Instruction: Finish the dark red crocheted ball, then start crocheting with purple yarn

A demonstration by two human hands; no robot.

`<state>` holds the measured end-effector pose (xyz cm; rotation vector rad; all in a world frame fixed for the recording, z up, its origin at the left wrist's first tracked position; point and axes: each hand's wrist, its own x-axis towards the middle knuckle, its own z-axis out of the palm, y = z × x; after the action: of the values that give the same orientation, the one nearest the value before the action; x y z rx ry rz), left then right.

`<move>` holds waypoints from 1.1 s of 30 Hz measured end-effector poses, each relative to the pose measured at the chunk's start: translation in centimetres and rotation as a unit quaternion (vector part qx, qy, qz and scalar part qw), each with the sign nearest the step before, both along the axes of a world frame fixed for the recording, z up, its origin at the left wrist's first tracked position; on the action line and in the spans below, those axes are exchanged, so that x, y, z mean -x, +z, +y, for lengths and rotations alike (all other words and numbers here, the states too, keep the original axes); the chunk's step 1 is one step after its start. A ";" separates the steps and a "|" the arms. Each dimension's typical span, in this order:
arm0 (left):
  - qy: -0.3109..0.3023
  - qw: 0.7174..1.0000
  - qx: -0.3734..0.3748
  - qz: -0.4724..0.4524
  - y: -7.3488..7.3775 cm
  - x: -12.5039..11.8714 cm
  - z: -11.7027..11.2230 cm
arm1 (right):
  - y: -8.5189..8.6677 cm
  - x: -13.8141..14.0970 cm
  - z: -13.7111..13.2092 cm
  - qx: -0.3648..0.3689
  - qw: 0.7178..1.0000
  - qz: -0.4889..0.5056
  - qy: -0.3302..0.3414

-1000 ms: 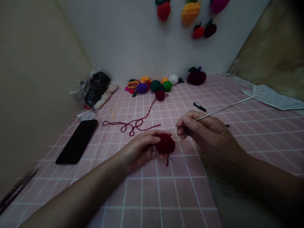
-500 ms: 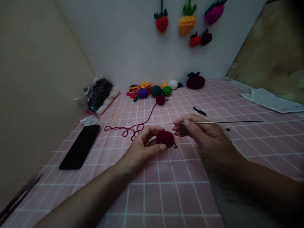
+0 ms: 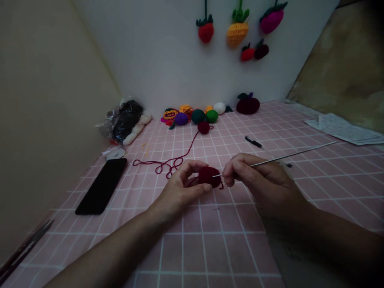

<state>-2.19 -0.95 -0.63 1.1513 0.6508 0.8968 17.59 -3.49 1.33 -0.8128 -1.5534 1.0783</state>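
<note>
Between the thumb and fingers of my left hand (image 3: 186, 182) is a dark red crochet piece (image 3: 207, 177), rounded in shape, with a short yarn tail at its right side. My right hand (image 3: 255, 174) grips a long thin metal crochet hook (image 3: 295, 154) like a pen. The hook's tip lies over the front of the piece; whether it enters a stitch I cannot tell. Loose dark red yarn (image 3: 168, 163) curls on the cloth beyond my left hand and runs back to a small dark red yarn ball (image 3: 203, 127).
A black phone (image 3: 101, 186) lies at left, scissors (image 3: 27, 252) at the near left edge. Behind are a plastic bag of yarn (image 3: 127, 120), several coloured yarn balls (image 3: 198, 116) and a crocheted fruit (image 3: 248, 105). A pen (image 3: 253, 141) and papers (image 3: 345, 128) lie right.
My right hand has moved down slightly and tilted the crochet hook, bringing its tip from above the piece onto its front. My left hand keeps its hold.
</note>
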 end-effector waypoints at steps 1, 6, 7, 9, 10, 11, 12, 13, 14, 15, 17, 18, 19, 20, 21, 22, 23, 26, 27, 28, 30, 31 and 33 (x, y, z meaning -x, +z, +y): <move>-0.002 1.000 -0.001 -0.001 0.0 0.0 0.0 | 0.0 0.0 0.0 -0.001 1.000 -0.002 0.000; -0.013 1.000 -0.002 -0.001 0.0 0.1 0.0 | 0.2 0.1 0.0 0.007 1.000 -0.019 0.003; -0.015 1.000 -0.001 -0.001 0.0 0.1 0.0 | 0.2 0.2 0.0 0.007 1.000 -0.022 0.004; -0.015 1.000 0.001 0.003 -0.1 0.1 0.1 | 0.4 0.2 0.0 0.006 1.000 -0.023 0.004; -0.015 1.000 0.002 0.005 -0.1 0.1 0.1 | 0.4 0.3 0.0 0.006 1.000 -0.022 0.003; -0.014 1.000 0.003 0.007 -0.1 0.1 0.1 | 0.4 0.3 0.0 0.006 1.000 -0.022 0.002; -0.014 1.000 0.004 0.007 -0.1 0.1 0.1 | 0.4 0.3 0.0 0.006 1.000 -0.022 0.001; -0.014 1.000 0.005 0.006 -0.1 0.1 0.2 | 0.4 0.3 0.0 0.007 1.000 -0.024 0.000; -0.014 1.000 0.006 0.006 -0.2 0.1 0.2 | 0.3 0.3 0.0 0.007 1.000 -0.028 -0.002; -0.014 1.000 0.007 0.006 -0.2 0.1 0.1 | 0.2 0.2 0.1 0.006 0.999 -0.033 -0.003; -0.012 1.000 0.006 0.011 -0.2 0.1 0.1 | 0.2 0.2 0.1 0.004 0.999 -0.046 -0.004; -0.012 1.000 0.005 0.015 -0.2 0.1 0.1 | 0.1 0.2 0.1 0.002 0.999 -0.054 -0.005; -0.011 1.000 0.004 0.018 -0.3 0.1 0.1 | 0.1 0.2 0.1 -0.002 0.998 -0.063 -0.006; -0.013 1.000 0.002 0.020 -0.3 0.1 0.1 | 0.2 0.2 0.0 -0.007 0.997 -0.075 -0.006; -0.015 1.000 0.001 0.023 -0.3 0.0 0.1 | 0.2 0.2 0.0 -0.013 0.996 -0.089 -0.004; -0.018 1.000 -0.001 0.025 -0.3 0.0 0.1 | 0.3 0.2 -0.1 -0.021 0.995 -0.102 -0.002; -0.021 0.999 -0.001 0.027 -0.3 0.0 0.1 | 0.3 0.2 -0.2 -0.027 0.993 -0.113 -0.001; -0.026 0.999 0.009 0.041 -0.2 -0.1 0.2 | 0.4 0.2 -0.4 -0.039 0.992 -0.115 -0.012; -0.026 0.999 0.013 0.044 -0.2 -0.1 0.2 | 0.4 0.2 -0.4 -0.041 0.993 -0.108 -0.022; -0.026 0.998 0.016 0.046 -0.1 0.0 0.2 | 0.4 0.2 -0.4 -0.043 0.993 -0.100 -0.033; -0.029 0.999 0.019 0.041 -0.1 0.0 0.1 | 0.4 0.2 -0.2 -0.032 0.995 -0.078 -0.048; -0.030 0.999 0.021 0.037 0.0 0.1 0.1 | 0.3 0.2 0.0 -0.013 0.997 -0.056 -0.050; -0.031 0.999 0.030 0.029 0.0 0.1 0.0 | 0.2 0.1 0.4 0.061 0.997 0.015 -0.046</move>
<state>-2.29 -0.90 -0.63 1.1414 0.6801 0.7886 17.48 -3.05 1.58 -0.9372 -1.4214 1.1213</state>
